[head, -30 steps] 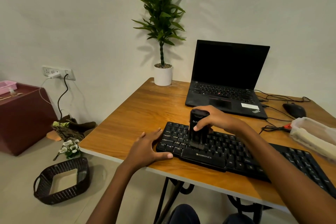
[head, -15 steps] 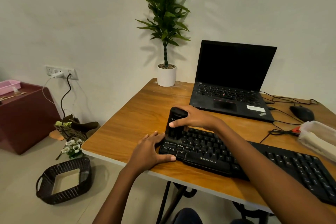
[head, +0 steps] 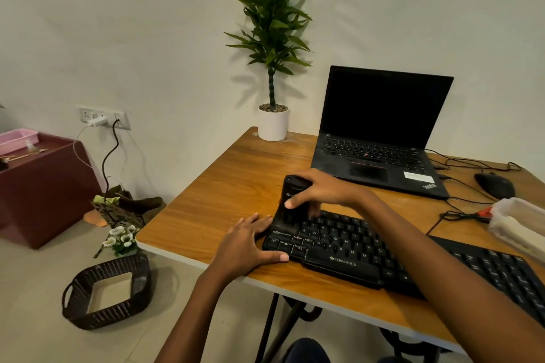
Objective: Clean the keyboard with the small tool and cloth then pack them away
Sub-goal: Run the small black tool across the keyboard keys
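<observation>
A black keyboard [head: 354, 253] lies along the near edge of the wooden table [head: 224, 197]. My right hand [head: 321, 190] is shut on a small black cylindrical tool [head: 290, 203], which stands upright on the keys at the keyboard's far left corner. My left hand [head: 250, 244] rests flat on the table with its thumb along the keyboard's left front edge, bracing it. A clear plastic box [head: 522, 221] with something pale inside sits at the right edge. I see no loose cloth.
An open black laptop [head: 380, 138] stands behind the keyboard, a potted plant [head: 272, 124] at the back corner, a black mouse [head: 495, 186] and cables at the right. On the floor to the left are a dark woven basket [head: 106, 292], flowers and a maroon cabinet [head: 44, 186].
My right hand has slid the tool leftward along the keys, from near the keyboard's left-centre to its far left corner. My left hand has stayed at the left end.
</observation>
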Demonstrator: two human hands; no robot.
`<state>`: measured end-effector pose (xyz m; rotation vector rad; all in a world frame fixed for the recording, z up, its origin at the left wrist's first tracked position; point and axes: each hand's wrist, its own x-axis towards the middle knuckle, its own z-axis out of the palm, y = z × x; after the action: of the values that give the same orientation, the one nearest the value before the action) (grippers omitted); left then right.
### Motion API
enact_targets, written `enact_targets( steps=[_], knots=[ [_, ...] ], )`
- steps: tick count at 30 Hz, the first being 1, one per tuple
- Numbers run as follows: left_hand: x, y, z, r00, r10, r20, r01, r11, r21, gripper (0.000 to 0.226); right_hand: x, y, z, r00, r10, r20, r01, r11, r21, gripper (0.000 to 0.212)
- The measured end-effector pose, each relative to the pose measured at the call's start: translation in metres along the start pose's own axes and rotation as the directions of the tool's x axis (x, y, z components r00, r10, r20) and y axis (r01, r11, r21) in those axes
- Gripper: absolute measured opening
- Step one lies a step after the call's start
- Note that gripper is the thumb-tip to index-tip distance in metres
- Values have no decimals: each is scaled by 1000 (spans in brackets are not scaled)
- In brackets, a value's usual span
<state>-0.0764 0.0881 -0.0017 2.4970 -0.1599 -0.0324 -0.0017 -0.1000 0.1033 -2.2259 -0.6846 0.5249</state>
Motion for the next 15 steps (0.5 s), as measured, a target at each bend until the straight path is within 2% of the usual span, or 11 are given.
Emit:
enact_targets(
  steps=[3, 5, 7, 10, 13, 15],
  knots=[
    [0, -1, 0, 1000, 2, 4, -2, 1000, 1, 97, -6, -2, -15, 992, 99, 76, -94, 993, -74, 17],
    [0, -1, 0, 1000, 1, 2, -1, 1000, -1, 97, -4, 1, -11, 997, 34, 70, -34, 999, -1, 17],
    [1, -1, 0, 1000, 1, -1, -1, 1000, -1, 97, -3, 7, -6, 1000, -14, 1, 14, 999, 51, 16],
    [1, 0, 0, 1000, -2, 1, 2, 1000, -1, 97, -2, 10, -8, 995, -43, -95, 44, 999, 12, 18],
    [1, -1, 0, 1000, 1, -4, -1, 1000, -3, 95, -1, 4, -3, 999, -39, 16, 38, 998, 49, 19],
    [1, -1, 0, 1000, 8, -10, -8, 1000, -4, 94, 5, 0, 2, 999, -48, -10, 48, 999, 10, 24]
  ],
)
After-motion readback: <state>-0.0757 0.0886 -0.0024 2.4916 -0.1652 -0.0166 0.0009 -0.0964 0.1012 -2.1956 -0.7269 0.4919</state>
